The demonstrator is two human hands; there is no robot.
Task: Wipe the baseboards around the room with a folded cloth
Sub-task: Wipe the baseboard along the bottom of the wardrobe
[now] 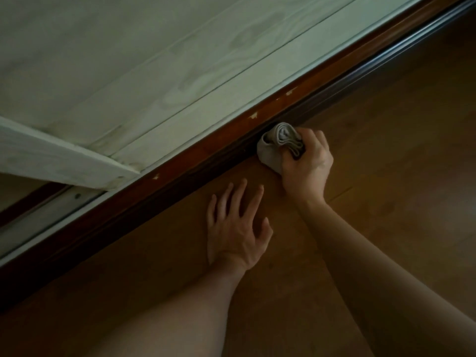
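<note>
Grey cloth [277, 143], folded into several layers, is bunched in the right hand [306, 166], whose fingers are curled tightly round it. It is pressed against the dark brown baseboard [195, 161] where that meets the wooden floor [386, 150], roughly midway along the visible run. Nothing is held in the left hand [237, 228]: it is laid flat on the floor with its fingers spread, nearer than the cloth and to its left, just apart from the baseboard, and seems to serve as a prop. Above the baseboard a pale, grained wooden panel [128, 73] is seen, and small light chips [254, 115] are scattered along the board's upper face. Several slips can be expected from here. The layers are fanned open at the top of the grip, so the fold may be lost under a hard stroke and only a loose edge dragged along. The chipped spots may catch the fabric, or be flaked further if rubbed roughly. If the stroke is carried leftward, the propping hand is likely to be met. In such dim light, dust in the lower groove may be missed.
</note>
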